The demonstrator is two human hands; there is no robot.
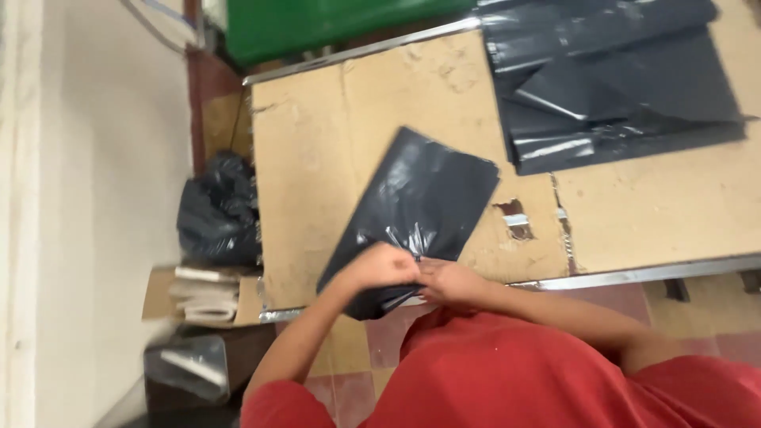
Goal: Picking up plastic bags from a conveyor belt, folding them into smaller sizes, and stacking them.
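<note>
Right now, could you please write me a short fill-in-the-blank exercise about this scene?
1. Both hands, left hand and right hand, pinch the near end of a ____ plastic bag.
2. The bag lies on a worn ____ tabletop.
3. A pile of similar bags lies at the table's far ____ corner.

Missing words: black; cardboard; right

Plastic bag [420, 206] lies mid-frame on table [317, 143], near edge w/ both hands [420, 277] at its lower end; pile of bags [610, 79] upper right on same table; tied sack [218, 210] on floor left of table; cardboard box [202, 295] below it.
</note>
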